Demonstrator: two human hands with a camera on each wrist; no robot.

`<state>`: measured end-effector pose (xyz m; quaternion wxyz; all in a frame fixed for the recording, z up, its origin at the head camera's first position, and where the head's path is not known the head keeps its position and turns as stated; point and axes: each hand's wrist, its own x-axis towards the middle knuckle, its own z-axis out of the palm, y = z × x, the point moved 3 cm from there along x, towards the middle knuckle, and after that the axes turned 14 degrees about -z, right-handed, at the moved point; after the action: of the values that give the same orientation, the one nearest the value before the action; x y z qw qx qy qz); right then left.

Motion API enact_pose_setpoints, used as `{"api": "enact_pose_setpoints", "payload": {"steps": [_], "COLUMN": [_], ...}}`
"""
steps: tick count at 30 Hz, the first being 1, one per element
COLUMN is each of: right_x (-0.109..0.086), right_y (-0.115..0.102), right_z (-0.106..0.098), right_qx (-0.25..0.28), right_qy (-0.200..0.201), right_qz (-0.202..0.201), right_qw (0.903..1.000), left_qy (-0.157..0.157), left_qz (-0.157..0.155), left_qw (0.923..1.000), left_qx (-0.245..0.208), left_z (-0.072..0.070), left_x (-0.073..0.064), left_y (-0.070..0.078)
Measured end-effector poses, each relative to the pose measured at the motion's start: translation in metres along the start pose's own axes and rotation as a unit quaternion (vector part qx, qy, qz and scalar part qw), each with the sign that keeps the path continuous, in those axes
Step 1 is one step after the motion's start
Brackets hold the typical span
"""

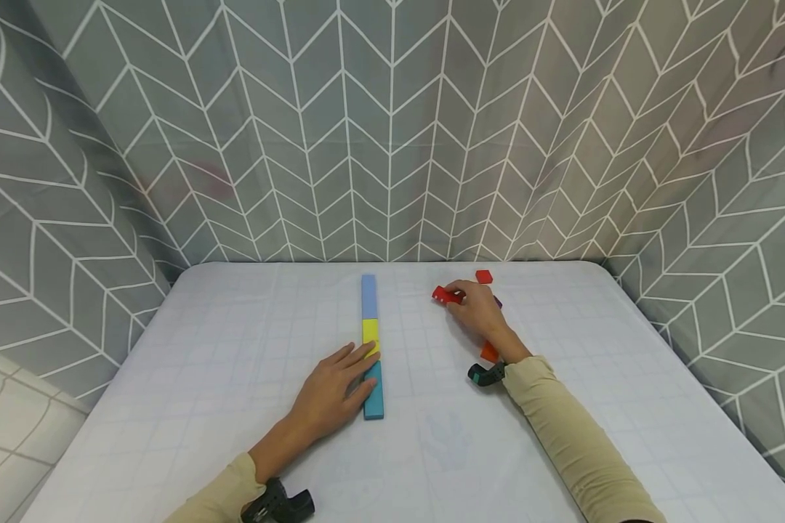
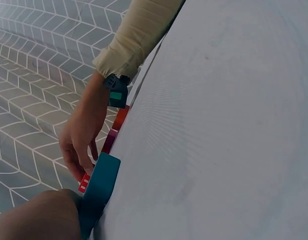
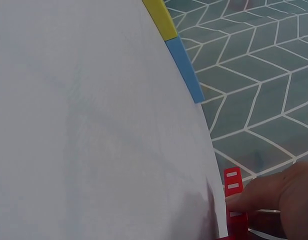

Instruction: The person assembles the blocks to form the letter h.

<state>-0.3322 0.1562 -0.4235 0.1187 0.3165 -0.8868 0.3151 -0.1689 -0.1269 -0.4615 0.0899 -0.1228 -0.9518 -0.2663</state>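
Observation:
A straight line of flat blocks runs away from me in the head view: a teal block (image 1: 373, 392) nearest, a yellow block (image 1: 370, 330) in the middle and a light blue block (image 1: 369, 296) farthest. My left hand (image 1: 330, 388) lies against its left side, fingers extended, fingertips on the yellow block and thumb at the teal one. To the right, my right hand (image 1: 477, 309) pinches a red block with white marks (image 1: 441, 295) between thumb and fingers. That red block (image 3: 233, 181) also shows in the right wrist view.
Around the right hand lie another red block (image 1: 484, 277), a purple block (image 1: 498, 301) mostly hidden by the hand, and an orange block (image 1: 489, 352) beside the wrist. A patterned curtain (image 1: 392, 145) hangs behind the white table (image 1: 235, 327).

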Motion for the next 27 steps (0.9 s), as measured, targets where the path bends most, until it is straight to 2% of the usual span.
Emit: {"api": "enact_pose_setpoints", "payload": {"steps": [7, 17, 21, 27], "right_x": [0.003, 0.005, 0.005, 0.006], "right_y": [-0.003, -0.019, -0.029, -0.043], "right_z": [0.006, 0.016, 0.022, 0.031], "right_qx": [0.006, 0.026, 0.038, 0.043], "right_qy": [0.002, -0.011, -0.025, -0.060], "right_qz": [-0.032, -0.083, -0.107, -0.118], "right_qw": [0.9995, 0.9961, 0.9933, 0.9903], "left_qy": [0.004, 0.008, 0.001, -0.003], "left_qz": [0.000, -0.002, -0.005, 0.000], "left_qw": [1.0000, 0.9999, 0.9998, 0.9999], "left_qx": [0.000, 0.011, 0.018, 0.015], "left_z": [-0.001, -0.001, -0.002, -0.002], "left_x": [0.000, -0.002, -0.002, -0.001], "left_y": [0.000, 0.002, 0.003, 0.003]}}
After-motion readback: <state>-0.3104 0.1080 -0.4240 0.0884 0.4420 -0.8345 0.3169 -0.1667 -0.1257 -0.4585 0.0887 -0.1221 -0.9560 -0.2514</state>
